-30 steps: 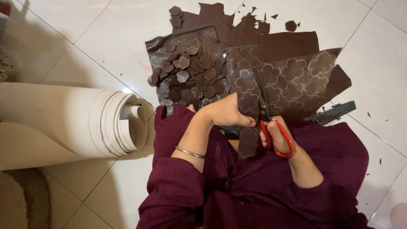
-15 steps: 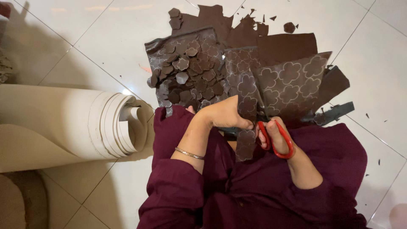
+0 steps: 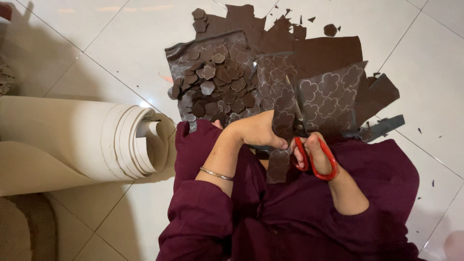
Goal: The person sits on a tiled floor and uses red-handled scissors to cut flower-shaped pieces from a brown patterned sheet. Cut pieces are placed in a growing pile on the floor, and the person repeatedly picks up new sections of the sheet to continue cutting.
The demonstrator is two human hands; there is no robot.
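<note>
- a narrow strip of brown sheet [image 3: 282, 130], printed with pale flower outlines, runs lengthwise away from the person, its near end hanging over the lap in maroon clothing [image 3: 290, 217].
- left hand [image 3: 256, 130] is closed on the strip's left edge, pinching it.
- right hand [image 3: 321, 157] grips red-handled scissors [image 3: 311, 154], fingers through the loops; blades point away, up along the strip.
- a pile of cut flower shapes [image 3: 217, 84] lies on the white tiled floor [image 3: 121, 43] beyond.
- a cream roll [image 3: 96, 140] lies to the left.
</note>
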